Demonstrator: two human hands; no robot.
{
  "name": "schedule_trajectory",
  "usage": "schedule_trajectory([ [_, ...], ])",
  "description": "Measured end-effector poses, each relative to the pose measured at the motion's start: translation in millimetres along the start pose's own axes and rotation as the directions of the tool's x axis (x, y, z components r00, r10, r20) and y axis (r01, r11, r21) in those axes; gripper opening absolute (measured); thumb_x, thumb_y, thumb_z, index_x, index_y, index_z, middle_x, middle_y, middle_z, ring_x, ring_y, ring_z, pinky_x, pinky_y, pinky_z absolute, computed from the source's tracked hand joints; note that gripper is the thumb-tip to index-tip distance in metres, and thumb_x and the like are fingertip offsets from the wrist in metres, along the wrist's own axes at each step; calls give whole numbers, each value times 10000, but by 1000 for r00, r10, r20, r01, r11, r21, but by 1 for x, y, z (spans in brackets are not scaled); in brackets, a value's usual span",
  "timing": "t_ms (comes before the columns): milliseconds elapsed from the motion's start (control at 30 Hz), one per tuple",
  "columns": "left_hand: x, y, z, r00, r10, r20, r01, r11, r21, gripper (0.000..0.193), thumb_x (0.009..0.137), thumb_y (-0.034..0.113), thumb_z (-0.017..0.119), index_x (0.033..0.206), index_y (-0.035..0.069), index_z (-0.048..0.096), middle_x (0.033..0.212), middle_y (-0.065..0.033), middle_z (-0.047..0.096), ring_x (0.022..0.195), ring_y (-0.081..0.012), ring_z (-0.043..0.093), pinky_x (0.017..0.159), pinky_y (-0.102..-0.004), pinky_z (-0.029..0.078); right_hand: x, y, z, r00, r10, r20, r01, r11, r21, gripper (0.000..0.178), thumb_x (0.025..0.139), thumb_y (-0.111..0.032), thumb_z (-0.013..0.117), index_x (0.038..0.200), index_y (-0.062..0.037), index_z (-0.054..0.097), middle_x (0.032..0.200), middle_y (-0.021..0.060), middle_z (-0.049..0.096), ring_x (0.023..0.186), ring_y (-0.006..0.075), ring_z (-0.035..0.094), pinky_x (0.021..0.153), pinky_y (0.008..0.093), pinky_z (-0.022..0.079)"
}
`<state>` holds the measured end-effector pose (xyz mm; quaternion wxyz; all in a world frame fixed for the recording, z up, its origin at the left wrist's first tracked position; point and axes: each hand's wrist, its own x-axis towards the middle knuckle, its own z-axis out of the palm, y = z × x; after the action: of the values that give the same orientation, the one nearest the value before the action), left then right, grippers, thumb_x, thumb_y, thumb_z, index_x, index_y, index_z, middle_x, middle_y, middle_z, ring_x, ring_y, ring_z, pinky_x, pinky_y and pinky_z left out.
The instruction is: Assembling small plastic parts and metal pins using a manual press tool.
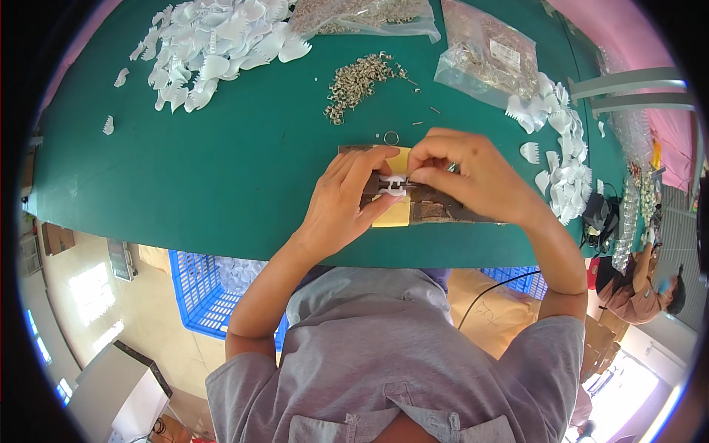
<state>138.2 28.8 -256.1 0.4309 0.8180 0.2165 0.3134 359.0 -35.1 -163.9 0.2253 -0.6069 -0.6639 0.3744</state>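
Worktop: green (185, 177), spreading across the view.
Stray piece: one toothed white piece (108, 125) lying alone at the left.
Basket: blue, slatted (186, 295), below the worktop's near edge.
Big heap: toothed white pieces (214, 44) piled toward the far edge.
Left hand: thumb and forefinger (336, 196) grasping a white clip from both sides.
Small metal parts: a loose pile (358, 85) beyond the hands, with a clear bag (369, 16) behind it.
White clip: between the hands (394, 185), above a dark block (447, 213) with a yellow band (391, 215) across it.
Ring: metal (391, 138), just beyond the block.
Right hand: fingertips bunched (473, 173) at the clip's right end; cannot tell what they grip.
Second bag: clear plastic (480, 63), far right of the metal pile.
Right heap: more toothed white pieces (569, 159).
Co-worker: a person (635, 299) at the far right.
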Motion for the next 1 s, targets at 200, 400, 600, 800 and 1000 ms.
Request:
schedule_trajectory([
  [200, -2, -1, 2, 1000, -17, -27, 17, 999, 30, 604, 806, 80, 877, 1346, 73, 606, 1075, -84, 737, 978, -241, 713, 836, -358, 578, -2, -7, 16, 1000, 12, -9, -12, 999, -49, 117, 957, -155, 670, 966, -39, 680, 915, 111, 671, 845, 299, 675, 758, 425, 519],
  [400, -5, -2, 4, 998, -47, -49, 45, 998, -39, 598, 809, 95, 858, 1349, 89, 602, 1041, -67, 733, 984, -308, 677, 842, -417, 547, -2, -7, 26, 997, -45, -61, 31, 975, -222, 99, 951, -143, 644, 938, -48, 668, 906, 103, 672, 896, 317, 675, 800, 445, 537],
  [600, -4, 0, 3, 997, -57, -51, 54, 997, -55, 599, 804, 80, 856, 1347, 88, 602, 1042, -66, 736, 982, -308, 683, 845, -411, 555, -3, -13, 33, 983, -134, -129, 87, 943, -320, 68, 928, -113, 655, 897, -52, 657, 877, 92, 661, 884, 305, 668, 789, 452, 527],
  [800, -4, 2, 1, 993, -120, -22, 117, 987, -105, 614, 804, 16, 843, 1362, 84, 596, 1049, -63, 739, 947, -231, 708, 831, -355, 577, -10, -6, 49, 948, -163, -272, 76, 950, -304, 105, 841, -59, 747, 867, -71, 646, 841, 53, 650, 801, 269, 656, 742, 410, 500],
  [1000, -5, 0, 1, 987, -158, 9, 158, 981, -113, 630, 815, -46, 814, 1387, 77, 581, 1062, -65, 738, 932, -156, 721, 825, -294, 589, -13, -1, 53, 928, 71, -365, -21, 990, 138, 97, 852, -62, 772, 921, -63, 704, 860, 64, 654, 787, 264, 643, 756, 413, 503],
])
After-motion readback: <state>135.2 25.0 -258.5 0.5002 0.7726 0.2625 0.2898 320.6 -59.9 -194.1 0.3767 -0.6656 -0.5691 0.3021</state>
